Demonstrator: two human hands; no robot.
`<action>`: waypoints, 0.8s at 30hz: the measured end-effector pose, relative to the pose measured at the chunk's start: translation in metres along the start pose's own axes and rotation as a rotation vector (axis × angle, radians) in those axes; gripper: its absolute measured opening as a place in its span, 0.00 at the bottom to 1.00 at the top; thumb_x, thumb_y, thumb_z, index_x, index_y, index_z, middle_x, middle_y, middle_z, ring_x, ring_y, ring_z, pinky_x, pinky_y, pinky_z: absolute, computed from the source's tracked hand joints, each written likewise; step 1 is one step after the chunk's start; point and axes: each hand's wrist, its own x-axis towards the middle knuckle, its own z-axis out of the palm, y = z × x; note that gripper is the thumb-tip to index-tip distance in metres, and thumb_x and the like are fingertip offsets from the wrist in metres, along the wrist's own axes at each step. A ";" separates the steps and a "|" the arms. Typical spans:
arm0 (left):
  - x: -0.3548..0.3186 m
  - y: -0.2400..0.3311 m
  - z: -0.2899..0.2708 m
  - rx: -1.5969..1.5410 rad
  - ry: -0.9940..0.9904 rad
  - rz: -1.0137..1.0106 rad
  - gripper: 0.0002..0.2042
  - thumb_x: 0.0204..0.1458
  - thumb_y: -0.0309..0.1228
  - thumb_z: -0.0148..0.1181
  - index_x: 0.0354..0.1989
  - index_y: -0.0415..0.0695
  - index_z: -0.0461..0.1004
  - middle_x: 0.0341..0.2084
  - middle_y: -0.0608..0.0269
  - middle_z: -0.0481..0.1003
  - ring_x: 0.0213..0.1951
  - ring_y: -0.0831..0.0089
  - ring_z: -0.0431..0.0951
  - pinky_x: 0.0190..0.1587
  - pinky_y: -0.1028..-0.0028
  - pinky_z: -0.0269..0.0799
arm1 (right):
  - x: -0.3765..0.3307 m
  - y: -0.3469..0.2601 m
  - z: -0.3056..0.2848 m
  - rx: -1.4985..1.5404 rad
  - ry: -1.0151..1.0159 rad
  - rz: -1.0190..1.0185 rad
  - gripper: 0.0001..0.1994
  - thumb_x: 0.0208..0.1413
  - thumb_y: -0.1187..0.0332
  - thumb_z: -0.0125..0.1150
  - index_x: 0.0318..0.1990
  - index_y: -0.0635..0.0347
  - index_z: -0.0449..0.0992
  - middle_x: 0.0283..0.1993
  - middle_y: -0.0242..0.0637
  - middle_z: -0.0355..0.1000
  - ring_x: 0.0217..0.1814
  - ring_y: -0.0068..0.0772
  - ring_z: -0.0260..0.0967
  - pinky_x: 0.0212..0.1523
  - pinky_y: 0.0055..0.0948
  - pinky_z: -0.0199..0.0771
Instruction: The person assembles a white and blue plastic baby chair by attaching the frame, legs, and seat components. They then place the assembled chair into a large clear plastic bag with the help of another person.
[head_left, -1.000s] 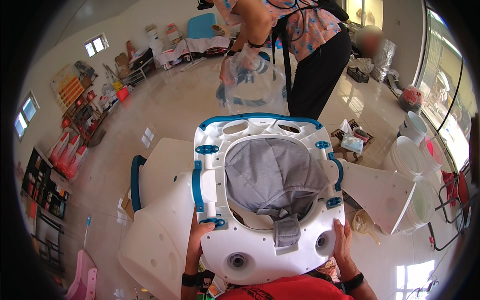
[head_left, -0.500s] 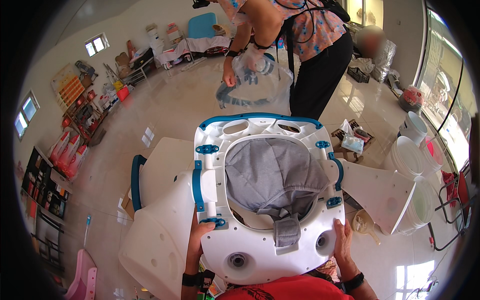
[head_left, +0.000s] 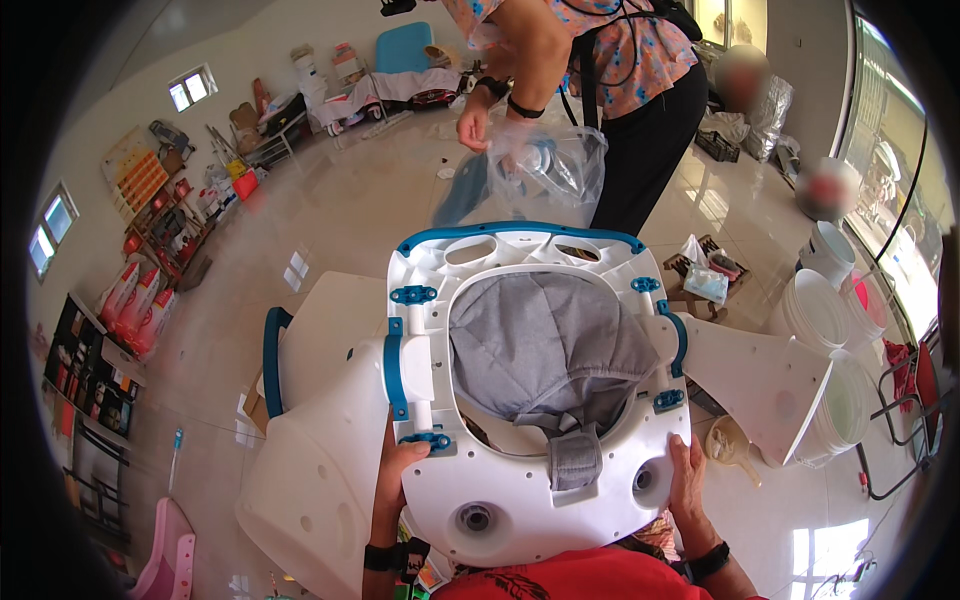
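Over a shiny tiled floor (head_left: 330,200), the left hand (head_left: 398,470) and right hand (head_left: 688,480) grip the two near edges of a white and blue baby walker tray (head_left: 530,390) with a grey seat (head_left: 545,345), fingers curled around its rim, while farther off another person's hand (head_left: 475,122) holds a clear plastic bag (head_left: 545,170).

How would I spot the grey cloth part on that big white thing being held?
Find the big white plastic tray gripped by the left hand and right hand. In its round middle opening hangs a grey fabric seat, the only soft, quilted part among hard white and blue plastic.
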 end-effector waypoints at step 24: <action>-0.002 0.004 0.008 -0.015 -0.025 0.010 0.43 0.47 0.29 0.60 0.75 0.43 0.51 0.51 0.53 0.74 0.45 0.65 0.80 0.46 0.67 0.79 | 0.007 0.014 -0.005 0.060 -0.032 0.024 0.23 0.64 0.53 0.58 0.54 0.66 0.75 0.43 0.34 0.76 0.44 0.24 0.68 0.47 0.26 0.69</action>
